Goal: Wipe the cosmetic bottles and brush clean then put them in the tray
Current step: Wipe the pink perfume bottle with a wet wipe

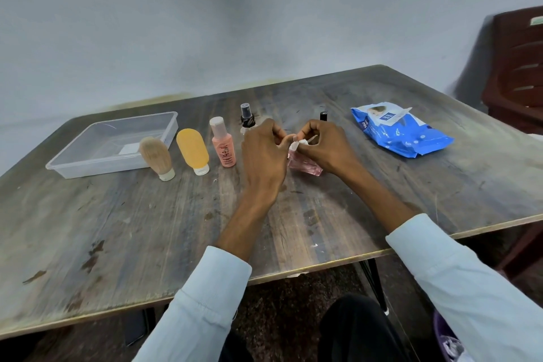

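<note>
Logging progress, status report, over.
Left hand and right hand pinch small white wipe over pink glass bottle. Clear plastic tray holds no cosmetics. Nothing obstructing.

Pink bottle (305,166), tilted, half hidden

We observe both forearms extended forward, left hand (262,153) and right hand (323,144) meeting with fingers curled, pinching a white wipe (299,143).

A plain, sparsely furnished room, home or office I cannot tell. A worn, scuffed wooden desk (117,229) stands against a bare, stained pale wall (205,23). A dark red plastic chair (517,67) stands at the right.
</note>
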